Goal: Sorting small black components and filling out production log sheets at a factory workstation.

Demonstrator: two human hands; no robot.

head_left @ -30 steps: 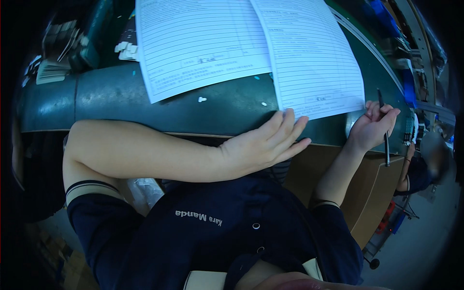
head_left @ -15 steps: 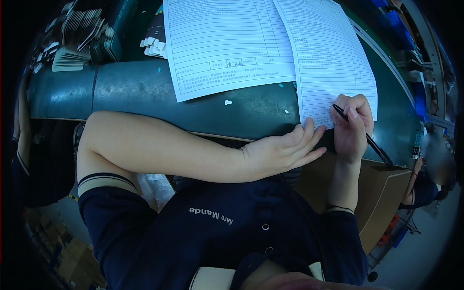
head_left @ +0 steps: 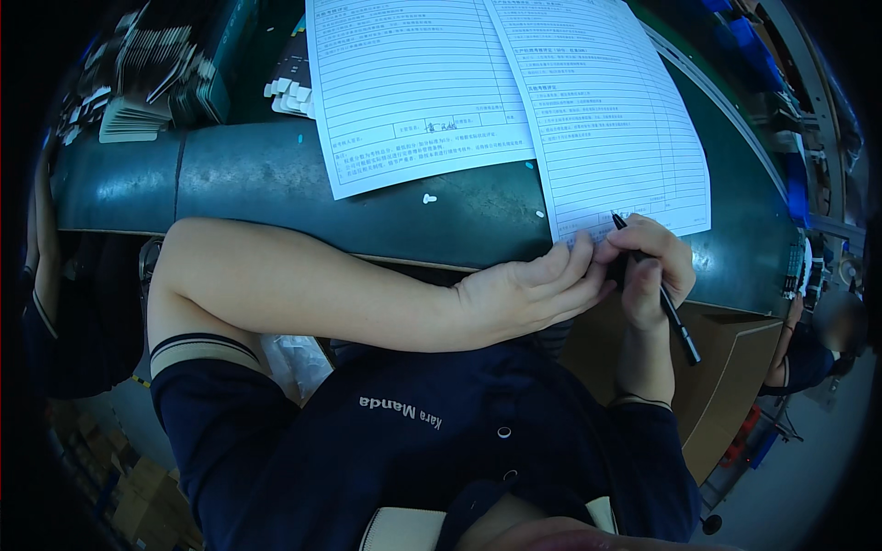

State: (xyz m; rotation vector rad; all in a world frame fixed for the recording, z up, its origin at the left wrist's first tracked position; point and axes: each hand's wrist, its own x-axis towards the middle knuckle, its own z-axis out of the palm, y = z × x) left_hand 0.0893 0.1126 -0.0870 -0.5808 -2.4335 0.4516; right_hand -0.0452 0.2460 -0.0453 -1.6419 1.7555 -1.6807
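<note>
My right hand grips a black pen, its tip at the lower edge of the right-hand printed form. That white sheet is ruled in rows and overlaps the side of a second printed form, which bears handwriting near its bottom. Stretched across in front of me, my left arm ends in my left hand, fingers extended and lying at the right form's lower edge. Its fingertips are close to my right hand; whether they pin the paper is hard to tell.
The forms lie on a dark green tabletop with small white scraps. Stacks of dark cards stand at the far left, beside white-tabbed pieces. A cardboard box sits below the right edge. Other people are at both sides.
The right form has slid left and a little toward me, covering more of the other sheet. My right hand and pen moved left and nearer; the pen tilts more steeply.
</note>
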